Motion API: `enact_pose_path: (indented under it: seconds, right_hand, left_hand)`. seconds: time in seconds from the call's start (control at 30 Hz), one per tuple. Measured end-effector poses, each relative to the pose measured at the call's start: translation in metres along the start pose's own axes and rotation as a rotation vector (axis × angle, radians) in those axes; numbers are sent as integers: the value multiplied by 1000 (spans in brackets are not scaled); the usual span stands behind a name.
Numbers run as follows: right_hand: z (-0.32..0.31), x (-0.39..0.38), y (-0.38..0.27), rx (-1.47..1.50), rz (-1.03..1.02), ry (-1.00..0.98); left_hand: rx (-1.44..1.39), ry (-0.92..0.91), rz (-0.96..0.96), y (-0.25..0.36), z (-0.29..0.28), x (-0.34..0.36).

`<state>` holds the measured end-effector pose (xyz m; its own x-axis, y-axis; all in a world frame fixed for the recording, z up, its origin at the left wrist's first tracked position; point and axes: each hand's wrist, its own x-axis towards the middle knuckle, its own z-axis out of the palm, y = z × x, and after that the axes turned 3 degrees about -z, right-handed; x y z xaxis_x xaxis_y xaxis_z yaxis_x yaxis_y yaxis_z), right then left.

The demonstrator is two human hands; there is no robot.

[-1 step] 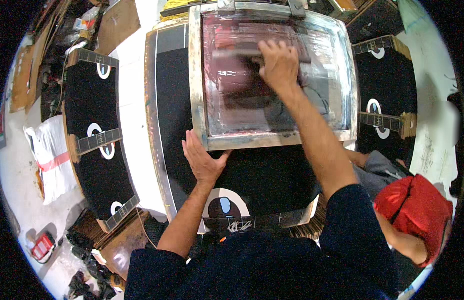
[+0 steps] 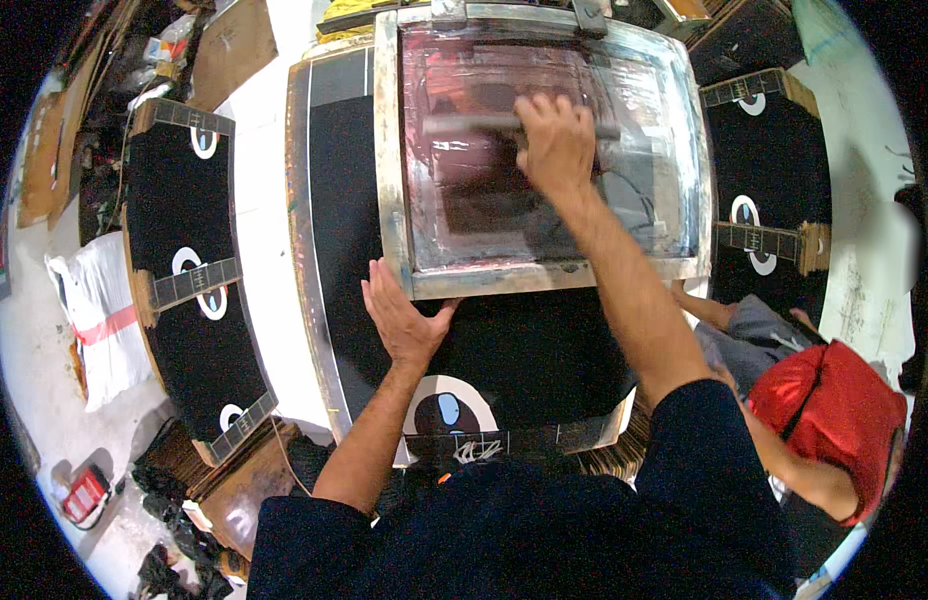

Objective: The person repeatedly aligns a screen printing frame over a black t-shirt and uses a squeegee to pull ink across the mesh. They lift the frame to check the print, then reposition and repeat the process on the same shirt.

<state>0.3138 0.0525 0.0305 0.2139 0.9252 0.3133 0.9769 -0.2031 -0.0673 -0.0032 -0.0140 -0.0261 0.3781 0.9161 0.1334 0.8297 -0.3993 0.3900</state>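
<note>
At far left, down on the pale floor (image 2: 29, 365), a small red-and-white boxy object (image 2: 86, 495); above it in view, a bulky white sack with a red band (image 2: 102, 300). Next, a long row of black fabric panels (image 2: 189, 190) with white-rimmed eye prints, crossed by dark gridded strips (image 2: 196, 284). Further right, the left hand (image 2: 402, 318), open, fingers extended and thumb spread away, at the near left corner of a weathered wooden frame (image 2: 504, 283); cannot quite tell about firm contact of fingertips with the wood. Under the frame and out past its near edge, a broad black fabric (image 2: 544, 340) bearing a larger eye print (image 2: 450, 405). Inside the frame, a translucent mesh (image 2: 644, 230), smeared dark red at left, greyish at right. Crosswise on it, in the far half, a long grey bar (image 2: 474, 124). Gripping that bar from above, slightly blurred, the right hand (image 2: 557, 145). At lower right, a co-worker in a red top (image 2: 824, 420). Beyond, a second row of black panels (image 2: 769, 165).
</note>
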Motion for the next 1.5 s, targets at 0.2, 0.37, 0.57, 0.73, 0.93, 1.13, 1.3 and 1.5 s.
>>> enact_pose_path:
  seconds: [0.2, 0.37, 0.57, 0.73, 0.93, 1.13, 1.3, 1.5]
  right_hand:
    - [-13, -52, -21, 44, 27, -1]
    - [-12, -44, -14, -42, -10, 13]
    - [-19, 7, 9, 46, 8, -120]
    - [-33, 7, 13, 103, -40, -187]
    - [-11, 30, 24, 79, -68, -255]
    - [29, 140, 62, 0, -6, -321]
    - [24, 88, 39, -15, 29, -130]
    - [-15, -27, -8, 90, 55, -118]
  left_hand:
    - [-53, 36, 38, -2, 3, 6]
    - [-265, 49, -85, 5, 0, 13]
    - [-657, -13, -345, 17, -19, 11]
    - [-649, -5, -337, 19, -24, 13]
    - [-643, -5, -357, 19, -24, 14]
    - [-626, 11, -363, 22, -24, 13]
    - [-611, 34, -300, 21, -22, 13]
    - [-638, 48, -296, 19, -20, 13]
